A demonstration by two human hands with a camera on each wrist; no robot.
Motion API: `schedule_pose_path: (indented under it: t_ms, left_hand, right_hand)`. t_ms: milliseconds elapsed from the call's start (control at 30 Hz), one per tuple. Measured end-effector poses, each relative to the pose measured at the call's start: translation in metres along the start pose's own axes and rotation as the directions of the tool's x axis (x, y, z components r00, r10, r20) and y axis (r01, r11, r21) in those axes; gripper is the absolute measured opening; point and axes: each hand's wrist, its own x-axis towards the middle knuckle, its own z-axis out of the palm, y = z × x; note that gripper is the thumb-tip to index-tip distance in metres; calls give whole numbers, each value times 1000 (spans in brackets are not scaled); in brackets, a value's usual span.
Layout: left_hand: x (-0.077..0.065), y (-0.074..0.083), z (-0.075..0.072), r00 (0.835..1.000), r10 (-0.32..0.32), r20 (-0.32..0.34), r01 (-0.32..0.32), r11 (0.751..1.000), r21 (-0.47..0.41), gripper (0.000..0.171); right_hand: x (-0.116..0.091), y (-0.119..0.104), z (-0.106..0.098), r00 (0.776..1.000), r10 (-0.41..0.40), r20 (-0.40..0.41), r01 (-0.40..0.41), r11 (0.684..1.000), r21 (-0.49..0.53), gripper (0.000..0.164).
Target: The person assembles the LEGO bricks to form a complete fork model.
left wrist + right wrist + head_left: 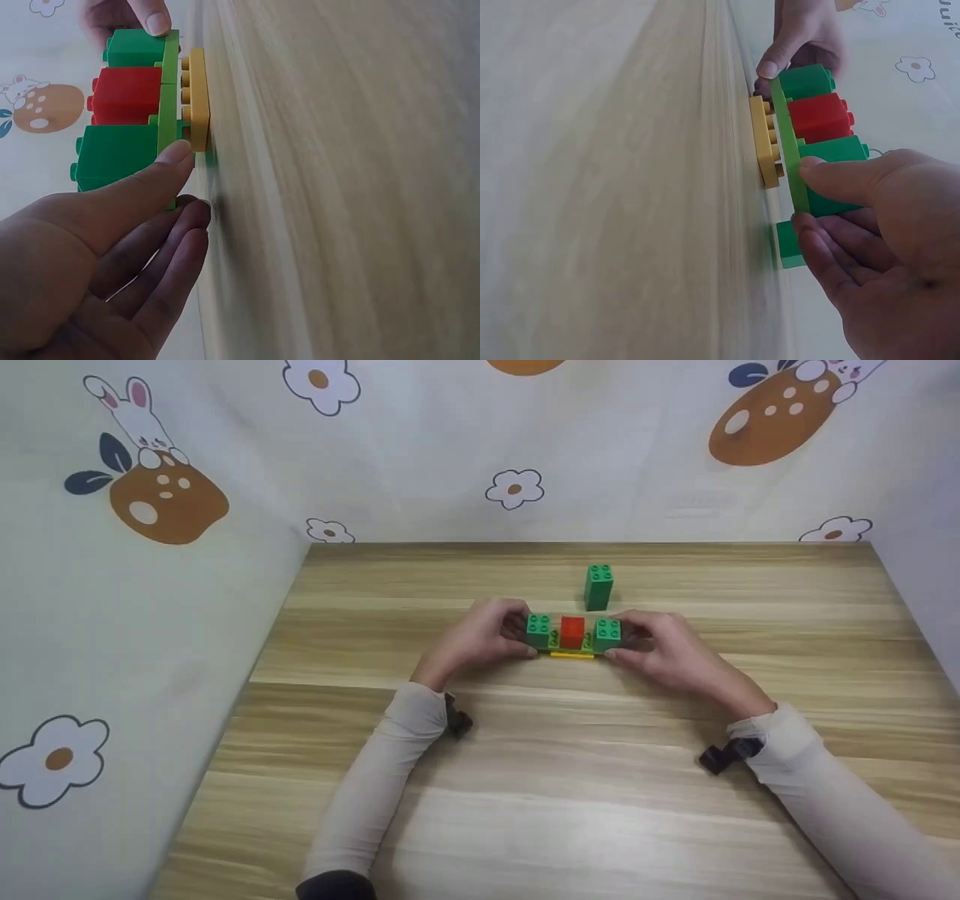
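Both hands hold one toy-brick assembly between them: a light green plate [789, 146] carrying a green brick at either end and a red brick [572, 632] in the middle. My left hand [487, 636] pinches the left end, beside the left green brick [118, 156], thumb on the plate's near edge. At the opposite end my right hand [664, 649] grips by the right green brick [832, 176] in the same way. Under the plate a yellow brick plate [198, 100] lies at the table surface. Its studs show in both wrist views, close below the light green plate.
A tall green block [598, 589] stands upright on the wooden table [570, 765], just behind the assembly's right end. Patterned white sheeting [420, 457] rises along the table's back and left edges.
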Motion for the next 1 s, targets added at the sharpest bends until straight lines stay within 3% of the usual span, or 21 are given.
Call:
schedule_pose_path:
  t_ms: [700,1000]
  left_hand:
    - [1,1,3,1000,-19,11,18,994,108,33]
    - [1,0,4,1000,17,-10,-16,992,123,34]
  right_hand:
    - [1,3,-1,999,40,19,-41,997,70,45]
    - [1,3,0,997,68,22,-70,994,78,42]
